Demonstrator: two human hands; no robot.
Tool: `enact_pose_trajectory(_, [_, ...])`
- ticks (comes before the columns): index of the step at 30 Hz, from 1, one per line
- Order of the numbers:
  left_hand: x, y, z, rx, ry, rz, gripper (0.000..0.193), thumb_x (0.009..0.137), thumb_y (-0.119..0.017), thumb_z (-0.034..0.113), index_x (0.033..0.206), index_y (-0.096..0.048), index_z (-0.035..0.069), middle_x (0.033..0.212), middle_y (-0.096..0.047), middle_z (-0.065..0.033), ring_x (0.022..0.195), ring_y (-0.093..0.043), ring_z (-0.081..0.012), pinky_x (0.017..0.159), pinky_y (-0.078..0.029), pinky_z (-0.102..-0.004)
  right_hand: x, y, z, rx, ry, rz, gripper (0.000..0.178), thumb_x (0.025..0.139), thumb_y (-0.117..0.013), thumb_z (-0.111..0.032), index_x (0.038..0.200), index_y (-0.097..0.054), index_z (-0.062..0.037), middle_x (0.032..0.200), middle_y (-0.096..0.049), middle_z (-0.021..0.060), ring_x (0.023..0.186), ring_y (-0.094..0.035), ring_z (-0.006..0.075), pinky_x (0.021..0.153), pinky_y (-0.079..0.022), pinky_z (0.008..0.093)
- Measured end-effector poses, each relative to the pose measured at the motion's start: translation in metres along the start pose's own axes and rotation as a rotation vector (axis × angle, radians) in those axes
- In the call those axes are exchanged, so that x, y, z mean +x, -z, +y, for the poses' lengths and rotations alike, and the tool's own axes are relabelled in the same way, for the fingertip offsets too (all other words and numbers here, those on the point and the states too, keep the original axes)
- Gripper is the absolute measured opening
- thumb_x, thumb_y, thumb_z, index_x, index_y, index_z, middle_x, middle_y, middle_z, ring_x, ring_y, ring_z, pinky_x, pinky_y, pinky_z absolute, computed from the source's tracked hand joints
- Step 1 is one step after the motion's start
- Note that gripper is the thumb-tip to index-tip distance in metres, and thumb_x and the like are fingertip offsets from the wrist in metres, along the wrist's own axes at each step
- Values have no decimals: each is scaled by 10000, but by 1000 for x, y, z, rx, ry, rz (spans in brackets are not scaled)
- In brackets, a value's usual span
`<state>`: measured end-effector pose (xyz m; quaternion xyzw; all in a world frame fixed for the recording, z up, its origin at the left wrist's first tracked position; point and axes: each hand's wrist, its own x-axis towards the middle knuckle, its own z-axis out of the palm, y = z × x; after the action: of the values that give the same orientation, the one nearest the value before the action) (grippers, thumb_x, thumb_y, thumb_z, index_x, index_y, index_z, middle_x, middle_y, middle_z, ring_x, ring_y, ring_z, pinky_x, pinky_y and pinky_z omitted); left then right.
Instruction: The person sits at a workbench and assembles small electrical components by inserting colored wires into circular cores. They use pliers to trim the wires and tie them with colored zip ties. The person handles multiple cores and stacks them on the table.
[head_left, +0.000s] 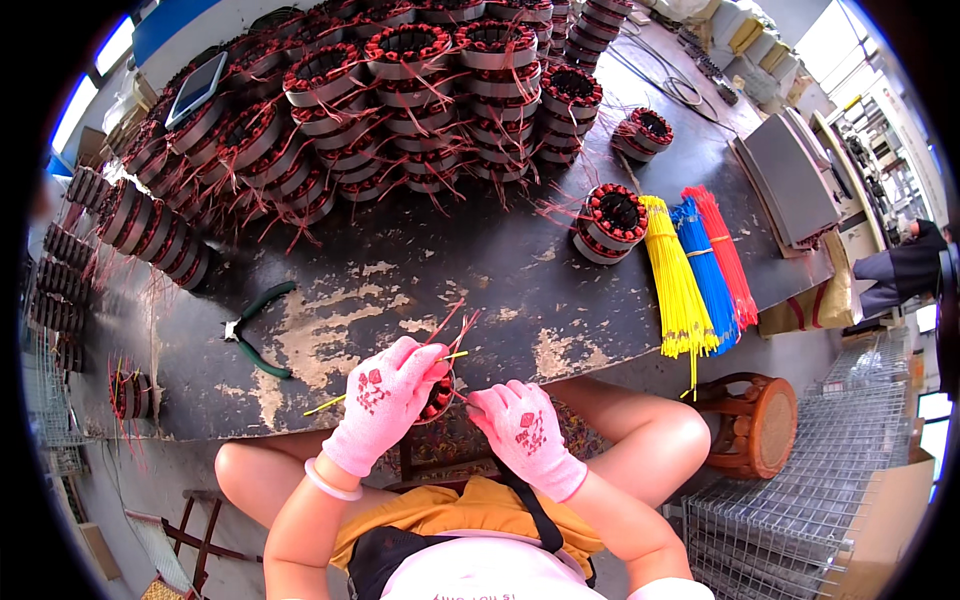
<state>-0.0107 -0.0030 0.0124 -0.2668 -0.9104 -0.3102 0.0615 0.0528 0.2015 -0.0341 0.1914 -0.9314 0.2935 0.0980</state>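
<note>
Both of my hands wear pink gloves with a dark red print. My left hand (378,405) is closed on a thin yellow wire (326,404), whose other end sticks out past the fingertips. Beneath those fingers, at the table's front edge, is a motor stator (437,402) with red windings, partly hidden by the glove. Thin red lead wires (466,324) rise from it beside my left fingertips. To the right of the stator, my right hand (522,430) pinches the end of a red lead wire (458,396).
Tall stacks of wound stators (410,90) fill the table's far side. Green-handled pliers (258,330) lie at left. Yellow (672,270), blue (706,270) and red wire bundles (724,255) lie at right, near a short stator stack (610,225). A wooden stool (765,425) stands below.
</note>
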Motion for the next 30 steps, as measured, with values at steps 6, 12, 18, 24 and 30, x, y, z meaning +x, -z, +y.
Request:
enact_pose_trajectory(6, [4,10,4,-166,62,-12,319,885,-699,31,1197,-687,96,996,-628,-95,847,-705,-305,696,-563,-405,37,38,8,378,-500,-184,318,974,-606,-244,1180,-705,-23,1035,-745,146,939,-717,206,816,-552,330])
enact_pose_trajectory(12, [9,-10,5,-171,14,81,330,917,-692,32,1240,-651,83,1050,-607,-130,830,-689,-332,682,-558,-421,92,16,39,1037,-752,-603,275,990,-648,-267,1169,-689,-62,915,-687,-27,698,-596,63,601,-439,216])
enact_pose_trajectory(18, [4,-13,1,-189,33,106,224,916,-698,45,1125,-622,70,1030,-610,-120,816,-684,-340,655,-550,-421,71,26,23,954,-749,-368,220,1003,-649,-228,1123,-674,-45,928,-702,5,716,-637,73,598,-465,214])
enact_pose_trajectory(24, [4,-10,-4,-151,-19,53,208,900,-727,75,1094,-652,83,996,-598,-109,810,-682,-326,652,-551,-410,32,32,-3,344,-75,89,256,871,-740,2,1110,-713,-87,943,-715,113,795,-720,254,675,-569,318])
enact_pose_trajectory(30, [8,3,5,-129,-47,-37,179,898,-726,91,1067,-669,78,1015,-611,-117,848,-676,-337,699,-557,-422,45,41,7,286,-19,101,208,857,-735,2,1050,-709,-74,1032,-706,101,889,-700,284,743,-579,354])
